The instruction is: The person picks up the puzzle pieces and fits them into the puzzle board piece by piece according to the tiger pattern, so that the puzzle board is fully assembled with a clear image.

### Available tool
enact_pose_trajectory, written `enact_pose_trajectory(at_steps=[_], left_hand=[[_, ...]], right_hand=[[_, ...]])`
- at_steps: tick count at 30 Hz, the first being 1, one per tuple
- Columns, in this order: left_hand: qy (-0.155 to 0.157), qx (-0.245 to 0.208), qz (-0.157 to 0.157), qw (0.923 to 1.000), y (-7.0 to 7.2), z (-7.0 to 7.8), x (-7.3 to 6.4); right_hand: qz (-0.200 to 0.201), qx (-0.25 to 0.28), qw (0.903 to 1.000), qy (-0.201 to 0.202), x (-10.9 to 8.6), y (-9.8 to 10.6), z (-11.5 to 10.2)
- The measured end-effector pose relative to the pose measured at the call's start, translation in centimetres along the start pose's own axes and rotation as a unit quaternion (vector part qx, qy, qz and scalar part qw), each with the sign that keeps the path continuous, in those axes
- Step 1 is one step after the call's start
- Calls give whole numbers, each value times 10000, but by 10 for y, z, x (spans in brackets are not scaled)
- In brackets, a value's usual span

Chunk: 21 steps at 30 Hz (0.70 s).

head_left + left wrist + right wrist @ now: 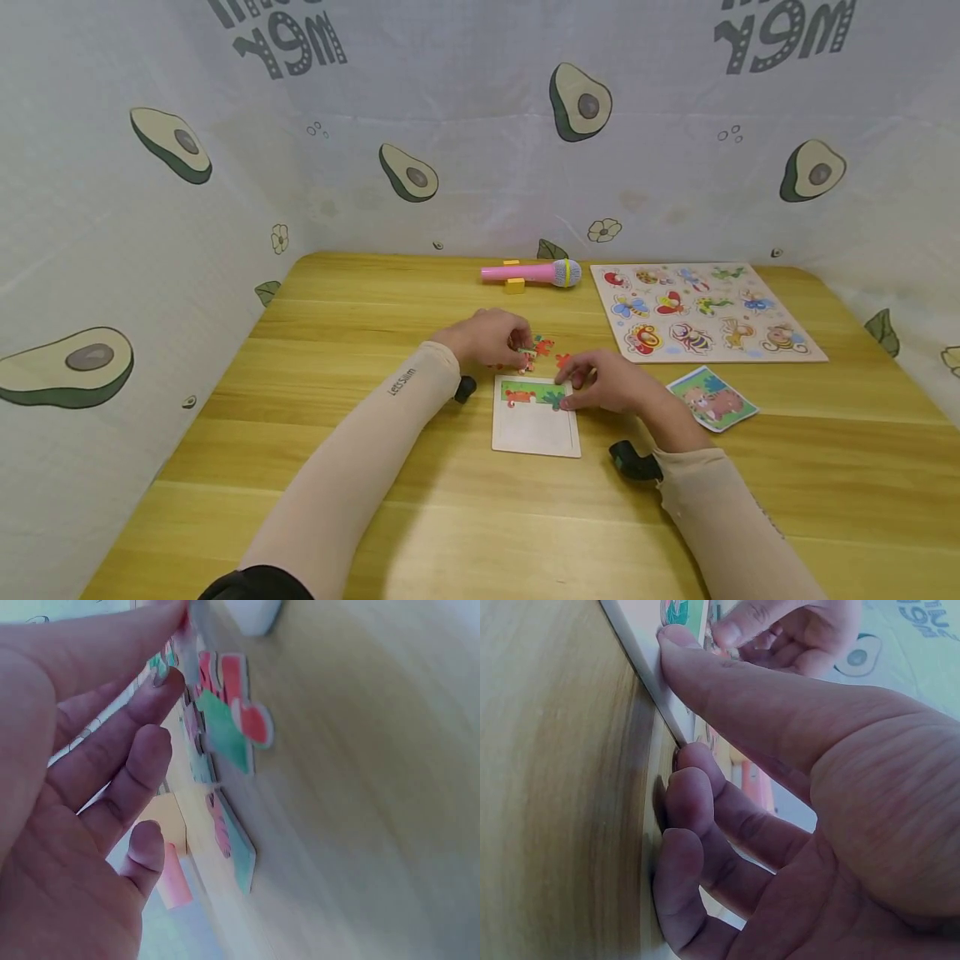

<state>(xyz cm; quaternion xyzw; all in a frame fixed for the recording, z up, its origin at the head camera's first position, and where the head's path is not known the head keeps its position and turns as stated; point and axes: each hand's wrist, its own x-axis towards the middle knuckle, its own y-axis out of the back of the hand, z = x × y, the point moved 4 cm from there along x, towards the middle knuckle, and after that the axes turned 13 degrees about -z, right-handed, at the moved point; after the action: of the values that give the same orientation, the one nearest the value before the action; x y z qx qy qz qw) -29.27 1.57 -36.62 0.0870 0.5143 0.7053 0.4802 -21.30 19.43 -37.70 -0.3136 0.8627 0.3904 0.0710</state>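
The left hand (489, 337) pinches 1 puzzle piece (528, 355) just beyond the tray (535, 431) — the right hand (617, 385) grips the tray's right edge, 1 card (712, 398) farther right.

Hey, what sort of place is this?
Likely an indoor play area, set up at a yellowish wood-grain table, though the wider room isn't visible. A pale square puzzle tray, a pink-handled toy microphone and a white avocado-printed backdrop suggest it.

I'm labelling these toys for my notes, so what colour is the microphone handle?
The microphone handle is pink; it shows best in the head view.
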Motion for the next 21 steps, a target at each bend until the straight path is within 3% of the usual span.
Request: enact_pose_trajectory(at_steps=[5,12,21], left_hand=[[-202,-197,-37,9996,2,-3,-7],[-250,-560,-85,9981,4,-11,-16],[-603,-1203,343,9903,2,-17,-34]], right_hand=[[-1,-37,10000,-12,1,1,0],[45,-36,10000,-43,2,2,2],[47,11,10000,-58,0,1,2]])
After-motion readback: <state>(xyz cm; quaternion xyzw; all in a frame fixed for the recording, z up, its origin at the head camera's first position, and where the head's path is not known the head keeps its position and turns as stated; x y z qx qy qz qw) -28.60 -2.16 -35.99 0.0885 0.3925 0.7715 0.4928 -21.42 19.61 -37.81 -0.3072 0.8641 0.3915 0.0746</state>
